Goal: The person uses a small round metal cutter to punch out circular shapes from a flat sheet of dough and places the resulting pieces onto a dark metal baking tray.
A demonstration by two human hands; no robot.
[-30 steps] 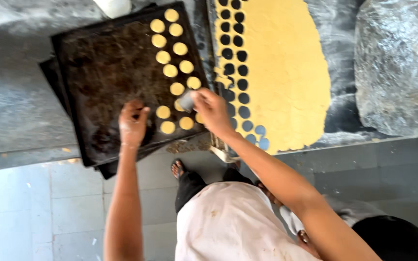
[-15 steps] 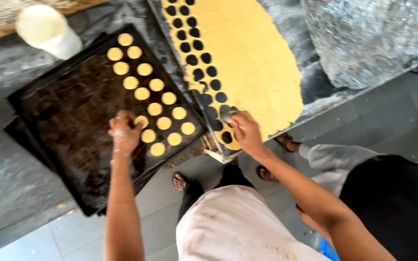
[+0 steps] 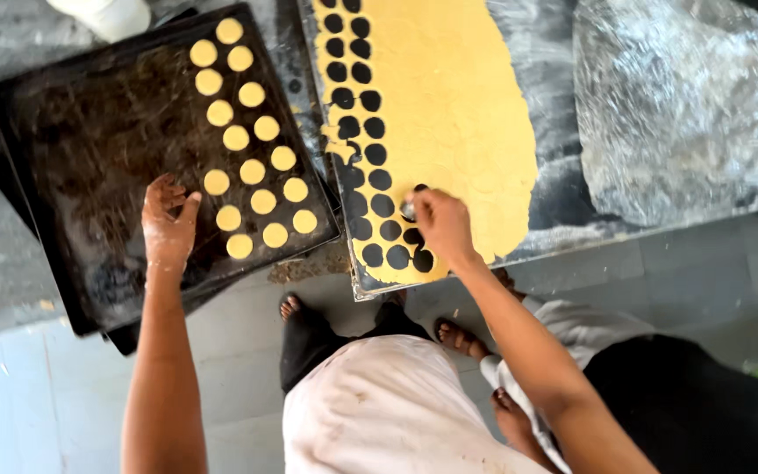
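Note:
A sheet of rolled yellow dough (image 3: pixel 458 105) lies on a dark board, its left side full of round cut-out holes. My right hand (image 3: pixel 439 224) presses a small round cutter (image 3: pixel 409 209) into the dough beside the holes. A black baking tray (image 3: pixel 72 158) sits to the left with several round dough discs (image 3: pixel 252 171) in rows along its right side. My left hand (image 3: pixel 168 224) rests on the tray, fingers loosely curled, just left of the nearest discs and holding nothing.
A crumpled clear plastic sheet (image 3: pixel 686 105) covers the counter at the right. A white container (image 3: pixel 103 16) stands at the top left beyond the tray. Another person's bare feet (image 3: pixel 462 338) and clothing show below the counter edge on a tiled floor.
My right hand moved from the tray back to the dough sheet and now presses the cutter there. My left hand stayed on the tray by the discs.

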